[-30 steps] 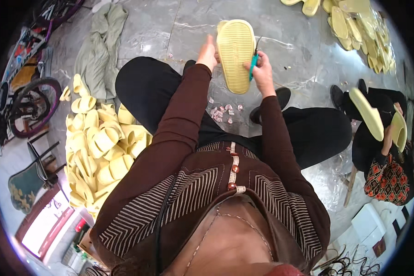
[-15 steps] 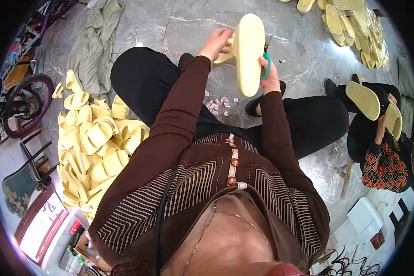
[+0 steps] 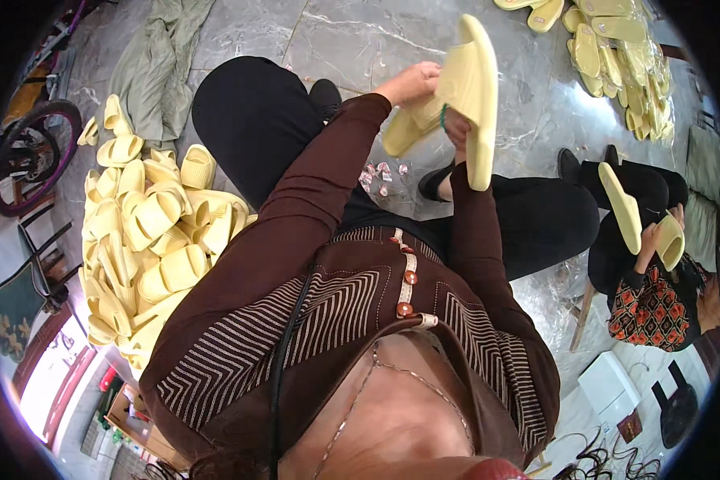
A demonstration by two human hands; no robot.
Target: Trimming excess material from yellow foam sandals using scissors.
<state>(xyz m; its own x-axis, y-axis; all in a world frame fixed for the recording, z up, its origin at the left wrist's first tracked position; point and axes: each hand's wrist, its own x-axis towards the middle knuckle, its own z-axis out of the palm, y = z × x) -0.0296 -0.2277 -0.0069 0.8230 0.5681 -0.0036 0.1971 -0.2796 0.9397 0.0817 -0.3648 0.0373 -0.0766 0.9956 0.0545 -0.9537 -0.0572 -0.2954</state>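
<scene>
A pair of pale yellow slippers is held up in front of me. The right slipper (image 3: 481, 104) is turned side-on, its strap toward the left, and the other slipper (image 3: 409, 133) hangs tilted beside it. My left hand (image 3: 413, 82) is closed at the upper edge of the pair, its fingertips partly hidden. Below the strap, my right hand (image 3: 457, 128) is closed and partly covered by the slipper. A bit of the green handle of the scissors (image 3: 443, 117) shows at its fingers; the blades are hidden.
A heap of yellow slippers (image 3: 148, 232) lies to my left, near a grey-green cloth (image 3: 156, 72). Small paper scraps (image 3: 382, 178) lie on the floor between my feet. Bagged slippers (image 3: 620, 64) lie far right. A co-worker at the right holds slippers (image 3: 621, 210).
The slippers have turned from sole-on to side-on and shifted right. My left hand has moved right and slightly down. The scissors' blades have gone out of sight behind the slippers.
</scene>
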